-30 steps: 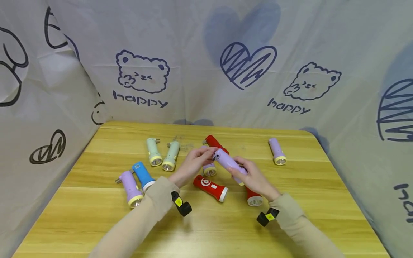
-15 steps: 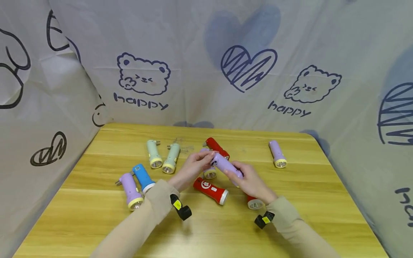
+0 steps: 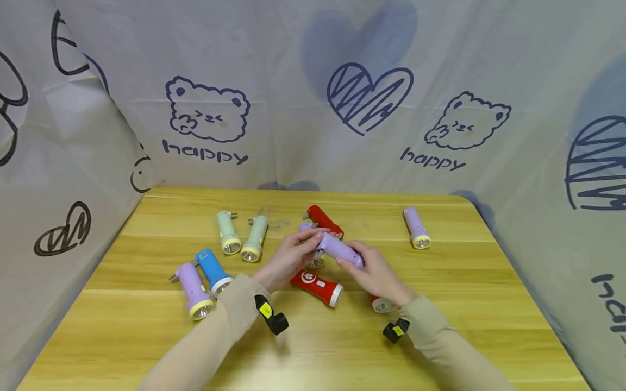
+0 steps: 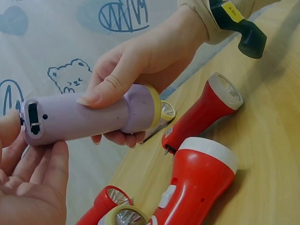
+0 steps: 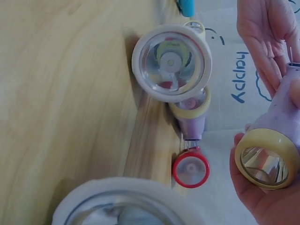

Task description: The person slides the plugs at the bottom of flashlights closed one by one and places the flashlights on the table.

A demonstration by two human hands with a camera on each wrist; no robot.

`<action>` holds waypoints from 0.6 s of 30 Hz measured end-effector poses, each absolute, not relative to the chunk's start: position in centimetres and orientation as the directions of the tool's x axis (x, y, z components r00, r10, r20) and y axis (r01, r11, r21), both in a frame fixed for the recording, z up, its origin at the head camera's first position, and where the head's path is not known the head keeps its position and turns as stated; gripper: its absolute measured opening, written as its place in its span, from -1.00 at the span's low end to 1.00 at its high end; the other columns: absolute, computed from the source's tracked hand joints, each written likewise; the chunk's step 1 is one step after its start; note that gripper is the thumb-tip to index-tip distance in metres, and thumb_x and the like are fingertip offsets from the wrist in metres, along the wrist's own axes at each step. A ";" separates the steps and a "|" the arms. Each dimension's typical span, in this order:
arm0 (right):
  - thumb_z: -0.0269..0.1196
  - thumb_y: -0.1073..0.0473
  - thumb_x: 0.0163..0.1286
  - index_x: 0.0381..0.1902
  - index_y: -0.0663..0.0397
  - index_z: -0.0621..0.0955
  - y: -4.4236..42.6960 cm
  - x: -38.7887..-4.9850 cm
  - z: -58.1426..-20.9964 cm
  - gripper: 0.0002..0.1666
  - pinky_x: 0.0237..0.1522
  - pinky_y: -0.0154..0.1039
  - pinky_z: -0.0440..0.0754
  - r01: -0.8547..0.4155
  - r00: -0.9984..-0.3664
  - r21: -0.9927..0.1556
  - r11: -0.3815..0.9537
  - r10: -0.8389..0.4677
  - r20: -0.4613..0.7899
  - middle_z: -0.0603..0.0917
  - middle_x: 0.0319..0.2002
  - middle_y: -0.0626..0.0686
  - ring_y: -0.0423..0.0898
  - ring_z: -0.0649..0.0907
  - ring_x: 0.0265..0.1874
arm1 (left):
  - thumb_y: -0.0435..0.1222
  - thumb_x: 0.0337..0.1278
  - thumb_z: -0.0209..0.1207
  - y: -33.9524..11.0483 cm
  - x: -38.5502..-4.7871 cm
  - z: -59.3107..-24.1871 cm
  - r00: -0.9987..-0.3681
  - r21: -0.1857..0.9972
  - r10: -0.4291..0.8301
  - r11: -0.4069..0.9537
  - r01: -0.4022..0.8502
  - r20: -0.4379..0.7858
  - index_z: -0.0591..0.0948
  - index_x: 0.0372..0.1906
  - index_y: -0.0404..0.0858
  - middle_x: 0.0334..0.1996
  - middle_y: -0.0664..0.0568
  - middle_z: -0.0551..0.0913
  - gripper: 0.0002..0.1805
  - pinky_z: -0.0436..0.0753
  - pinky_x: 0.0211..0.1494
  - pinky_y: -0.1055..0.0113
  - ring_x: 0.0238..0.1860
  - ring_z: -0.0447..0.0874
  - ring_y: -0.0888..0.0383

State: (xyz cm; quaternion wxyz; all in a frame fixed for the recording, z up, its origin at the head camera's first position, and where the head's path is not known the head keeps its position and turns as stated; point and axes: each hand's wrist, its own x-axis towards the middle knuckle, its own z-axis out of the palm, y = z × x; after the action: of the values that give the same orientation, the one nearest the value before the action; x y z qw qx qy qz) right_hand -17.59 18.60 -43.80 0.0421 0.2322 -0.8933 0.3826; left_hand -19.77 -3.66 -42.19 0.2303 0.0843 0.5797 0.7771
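Above the table my right hand grips a lilac flashlight round its body, thumb on top, near the yellow-rimmed lens end. My left hand pinches the tail end between thumb and fingers. Metal plug prongs stick out of that tail, beside the left fingers. A dark slot shows in the tail's side in the left wrist view. Below the hands lie a red flashlight with a white rim and another lilac flashlight, partly hidden. A further red flashlight is mostly covered by the right hand.
At left lie a blue flashlight, a lilac flashlight and two pale green flashlights. Behind the hands is a red flashlight. One lilac flashlight lies far right. White cloth walls the wooden table.
Both hands have kept hold of the lilac flashlight, which has tilted flatter and shifted slightly left. Its prongs now show below the tail. The right hand has moved a little left.
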 end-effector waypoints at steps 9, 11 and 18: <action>0.29 0.11 0.43 0.16 0.20 0.60 18.5 -17.7 -44.1 -0.58 -0.06 -0.07 0.68 -0.506 -0.861 -0.618 0.601 -0.399 0.317 0.75 -0.03 0.17 -0.02 0.70 -0.14 | -0.30 0.59 -0.10 -3.9 -19.6 -42.5 -0.856 0.921 0.498 -0.253 -0.296 -0.138 0.34 0.48 -0.34 0.41 -0.13 0.42 -0.52 0.48 -0.13 0.61 -0.07 0.45 0.33; 0.29 0.11 0.43 0.16 0.20 0.60 18.4 -17.7 -44.2 -0.57 -0.04 -0.05 0.69 -0.512 -0.857 -0.618 0.597 -0.400 0.323 0.74 -0.01 0.17 -0.01 0.70 -0.12 | -0.32 0.59 -0.11 -3.9 -19.4 -42.5 -0.863 0.919 0.488 -0.263 -0.292 -0.135 0.34 0.48 -0.34 0.44 -0.17 0.40 -0.52 0.47 -0.15 0.62 -0.08 0.45 0.34; 0.34 0.15 0.38 0.17 0.21 0.60 17.8 -17.6 -44.3 -0.55 -0.01 0.00 0.68 -0.507 -0.861 -0.637 0.580 -0.375 0.344 0.73 0.02 0.21 0.06 0.71 -0.08 | -0.34 0.59 -0.11 -3.7 -19.1 -42.8 -0.881 0.903 0.455 -0.314 -0.292 -0.127 0.33 0.47 -0.38 0.28 -0.04 0.46 -0.52 0.49 -0.20 0.62 -0.12 0.44 0.32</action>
State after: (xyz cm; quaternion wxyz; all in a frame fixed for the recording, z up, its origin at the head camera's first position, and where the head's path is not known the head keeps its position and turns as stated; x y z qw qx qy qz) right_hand -17.57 17.84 -44.33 0.0861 0.2491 -0.8847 0.3844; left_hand -19.09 -3.72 -42.79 0.2314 0.0756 0.5378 0.8071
